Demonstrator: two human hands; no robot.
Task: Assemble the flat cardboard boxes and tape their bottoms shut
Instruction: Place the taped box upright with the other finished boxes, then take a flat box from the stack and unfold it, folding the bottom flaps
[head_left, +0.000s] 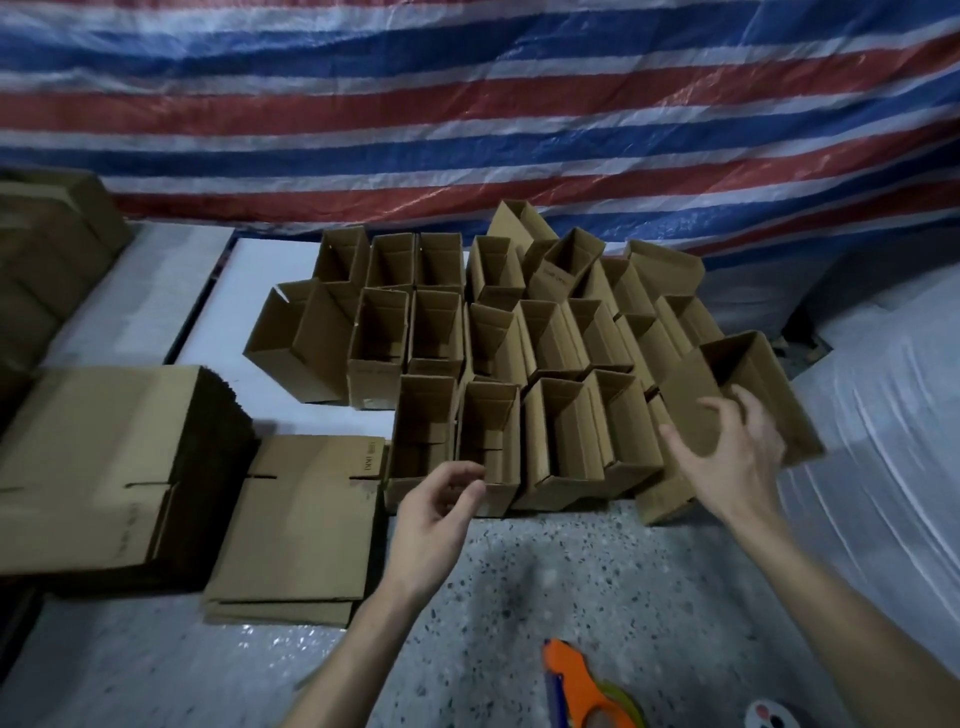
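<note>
Left hand (434, 512) and right hand (727, 462) hover near rectangular cardboard boxes (550, 338).

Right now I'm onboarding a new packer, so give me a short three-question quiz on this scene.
1. True or false: a hand holds the orange tape dispenser.
2. Where do the flat cardboard stacks lie from the standing boxes? A) to the left B) to the right C) on top
3. Fill in: the standing boxes' open ends face ____.
Key: 1 false, it lies on the floor; 2 A; 3 up.
</note>
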